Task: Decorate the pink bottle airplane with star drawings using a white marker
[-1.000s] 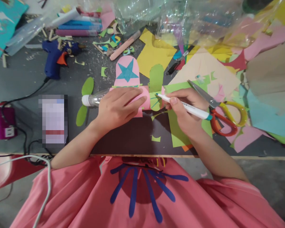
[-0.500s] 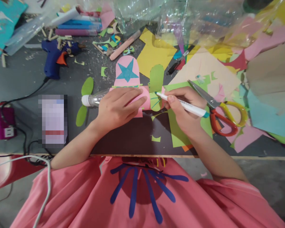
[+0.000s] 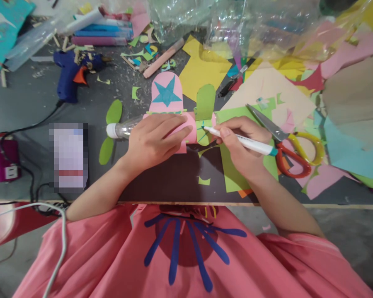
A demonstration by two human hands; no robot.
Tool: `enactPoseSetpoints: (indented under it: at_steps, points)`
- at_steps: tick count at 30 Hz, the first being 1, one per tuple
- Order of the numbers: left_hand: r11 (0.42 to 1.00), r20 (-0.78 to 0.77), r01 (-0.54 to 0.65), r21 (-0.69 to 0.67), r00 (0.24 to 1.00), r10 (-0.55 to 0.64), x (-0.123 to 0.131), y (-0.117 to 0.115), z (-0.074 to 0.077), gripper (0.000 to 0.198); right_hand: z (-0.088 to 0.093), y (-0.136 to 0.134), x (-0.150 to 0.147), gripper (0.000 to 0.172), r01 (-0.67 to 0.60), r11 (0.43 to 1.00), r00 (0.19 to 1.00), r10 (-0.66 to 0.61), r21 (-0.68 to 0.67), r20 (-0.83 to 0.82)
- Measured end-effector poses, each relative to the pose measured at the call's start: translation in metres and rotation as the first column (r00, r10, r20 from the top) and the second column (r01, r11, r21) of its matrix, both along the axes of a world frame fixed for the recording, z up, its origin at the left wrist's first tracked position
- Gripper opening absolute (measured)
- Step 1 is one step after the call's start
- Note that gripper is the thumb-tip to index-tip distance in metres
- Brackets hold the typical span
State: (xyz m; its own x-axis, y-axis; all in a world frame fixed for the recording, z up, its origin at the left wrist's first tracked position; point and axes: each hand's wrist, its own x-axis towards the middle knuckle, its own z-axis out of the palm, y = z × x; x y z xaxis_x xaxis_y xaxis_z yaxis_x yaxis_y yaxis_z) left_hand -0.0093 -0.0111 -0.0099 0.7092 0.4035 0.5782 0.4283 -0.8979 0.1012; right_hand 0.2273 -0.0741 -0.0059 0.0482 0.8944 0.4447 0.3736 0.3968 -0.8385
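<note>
A plastic bottle [image 3: 124,130] made up as a toy plane lies sideways, with a white cap and green propeller blades [image 3: 106,150] at its left end. My left hand [image 3: 158,138] is laid over its pink paper body, fingers curved round and holding it. Behind that hand stands out a pink paper wing [image 3: 155,82] bearing a blue star [image 3: 167,92]. In my right hand [image 3: 244,138] is a white marker [image 3: 251,145] with a teal end. Its tip touches the green paper tail [image 3: 202,136], where teal lines show. A second green tail piece [image 3: 205,99] points away from me.
Open scissors [image 3: 281,136] with red and yellow handles lie right of my right hand. A blue glue gun [image 3: 69,80], a phone [image 3: 70,155] and cables are on the left. Coloured paper [image 3: 205,64], scraps, markers [image 3: 102,33] and clear plastic [image 3: 180,20] cover the back.
The marker tip has moved slightly down and left on the green tail, and my right hand has shifted a little with it. My left hand stays on the bottle plane.
</note>
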Motion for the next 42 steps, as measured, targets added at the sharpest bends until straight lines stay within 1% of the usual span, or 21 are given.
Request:
enactPoseSetpoints:
  at_steps: [3, 5, 9, 12, 15, 18, 20, 22, 25, 26, 28, 30, 33, 36, 39, 42]
  points:
    - [0.999, -0.007, 0.004, -0.039, 1.000, -0.005, 0.000, -0.001, 0.000, 0.027, 0.005, -0.002, -0.004, 0.020, 0.048, 0.999, 0.999, -0.049, 0.015, 0.022]
    - [0.999, -0.034, -0.011, -0.041, 0.999, 0.009, 0.000, -0.001, 0.001, 0.027, 0.009, -0.003, -0.006, 0.022, 0.063, 0.998, 0.997, -0.063, 0.015, 0.042]
    - [0.998, -0.077, -0.055, -0.009, 0.996, 0.054, 0.001, -0.002, 0.002, 0.026, 0.015, -0.004, -0.007, 0.022, 0.020, 1.000, 0.998, -0.020, 0.006, 0.064]
    - [0.999, -0.072, -0.040, -0.032, 0.997, 0.038, 0.000, -0.002, 0.003, 0.026, 0.016, -0.005, -0.007, 0.024, 0.001, 1.000, 0.996, -0.001, -0.002, 0.088]
    - [0.998, -0.042, -0.009, -0.064, 0.999, 0.006, -0.001, -0.001, 0.002, 0.027, 0.014, -0.007, -0.008, 0.030, -0.015, 1.000, 0.994, 0.018, -0.025, 0.106]
    - [0.998, -0.007, 0.011, -0.064, 1.000, -0.011, -0.001, 0.000, 0.002, 0.027, 0.011, -0.009, -0.009, 0.033, -0.001, 1.000, 0.995, 0.002, -0.007, 0.095]
    - [0.999, -0.004, 0.017, -0.042, 1.000, -0.017, -0.001, 0.000, 0.002, 0.027, 0.008, -0.009, -0.008, 0.031, 0.038, 0.999, 0.998, -0.038, 0.003, 0.042]
    - [1.000, -0.024, 0.005, -0.023, 1.000, -0.006, 0.000, 0.000, 0.003, 0.026, 0.007, -0.008, -0.006, 0.026, 0.059, 0.998, 0.997, -0.058, 0.006, -0.056]
    - [0.998, -0.071, -0.032, -0.048, 0.997, 0.029, 0.000, -0.001, 0.003, 0.027, 0.007, -0.002, -0.002, 0.015, -0.004, 0.999, 0.984, -0.003, -0.039, -0.177]
    - [0.997, -0.080, -0.039, -0.067, 0.996, 0.033, 0.000, -0.001, 0.003, 0.028, 0.007, 0.000, 0.000, 0.015, -0.035, 0.998, 0.981, 0.022, -0.060, -0.191]
    - [0.995, -0.070, -0.028, -0.097, 0.997, 0.021, 0.000, -0.001, 0.003, 0.028, 0.007, 0.002, 0.002, 0.016, -0.060, 0.993, 0.985, 0.043, -0.100, -0.168]
    - [0.995, -0.030, -0.002, -0.098, 1.000, -0.001, 0.000, -0.001, 0.003, 0.028, 0.004, 0.003, 0.002, 0.013, -0.030, 0.995, 0.994, 0.020, -0.096, -0.106]
    - [0.995, 0.029, 0.027, -0.099, 0.999, -0.025, -0.001, -0.001, 0.001, 0.030, -0.001, 0.002, 0.000, 0.011, 0.030, 0.998, 0.999, -0.032, -0.051, -0.044]
    - [0.993, -0.003, 0.011, -0.116, 1.000, -0.012, -0.001, -0.001, 0.001, 0.030, -0.003, 0.002, -0.003, 0.011, 0.058, 0.997, 0.998, -0.059, -0.052, -0.033]
    - [0.998, -0.063, -0.032, -0.056, 0.998, 0.029, 0.001, -0.001, 0.001, 0.028, -0.002, 0.004, -0.004, 0.011, 0.054, 0.995, 0.997, -0.058, -0.090, -0.048]
    - [0.999, -0.046, -0.038, 0.024, 0.998, 0.039, 0.002, -0.001, 0.002, 0.025, -0.001, 0.006, -0.004, 0.008, 0.040, 0.997, 0.999, -0.042, -0.063, -0.027]
